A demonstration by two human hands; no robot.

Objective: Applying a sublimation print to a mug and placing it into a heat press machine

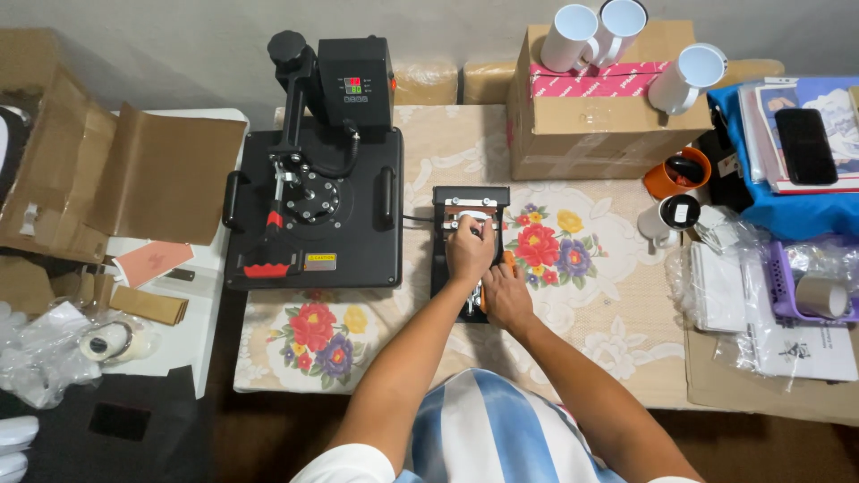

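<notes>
Reaching over a small black mug press (467, 255) on a floral-clothed table (591, 295), a person works with both hands in the head view. The left hand (470, 249) lies on the press's upper half, fingers curled over a white mug (472, 217) seated in the clamp; whether it grips the mug cannot be told. The right hand (507, 293) sits just below and to the right, closed on the orange-tipped lever (508, 259) at the press's side. The press's long axis runs straight away from the person, and the left hand is nearer the mug. A large flat heat press (313, 210) stands just to the left.
</notes>
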